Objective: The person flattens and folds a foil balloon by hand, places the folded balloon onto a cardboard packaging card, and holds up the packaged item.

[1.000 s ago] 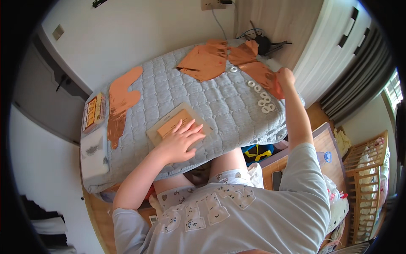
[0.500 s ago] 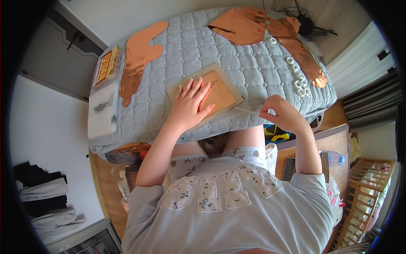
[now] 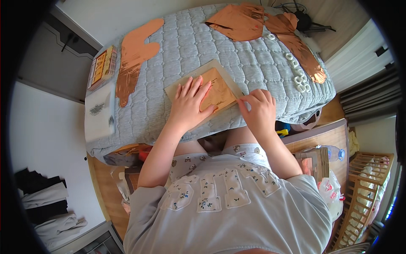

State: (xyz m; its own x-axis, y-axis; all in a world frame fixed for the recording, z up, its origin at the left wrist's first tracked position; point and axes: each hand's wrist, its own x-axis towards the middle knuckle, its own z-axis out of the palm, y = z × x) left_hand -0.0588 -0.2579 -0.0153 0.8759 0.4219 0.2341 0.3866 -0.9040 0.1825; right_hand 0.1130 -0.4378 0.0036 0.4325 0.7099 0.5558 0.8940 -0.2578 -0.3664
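Observation:
A flat orange-brown sheet or packet [image 3: 220, 89] lies inside a translucent plastic bag [image 3: 204, 67] set at a slant near the bed's front edge. My left hand [image 3: 190, 99] rests flat on it, fingers stretched and slightly spread, pressing its left part. At the bag's right corner, my right hand [image 3: 259, 109] has thumb and forefinger pinched together. What lies between those fingertips is too small to make out.
The bag lies on a grey quilted mattress [image 3: 186, 48]. Shiny copper-coloured foil pieces [image 3: 141, 48] [image 3: 237, 21] are spread at the far left and far right. Several small white rings [image 3: 301, 79] lie to the right. A white packet [image 3: 100, 112] and a boxed stack [image 3: 102, 67] sit at the left edge.
My right hand has moved left and inward to the bag's right corner. The thin white strip that stretched from there to its fingers no longer shows. My left hand stays in place.

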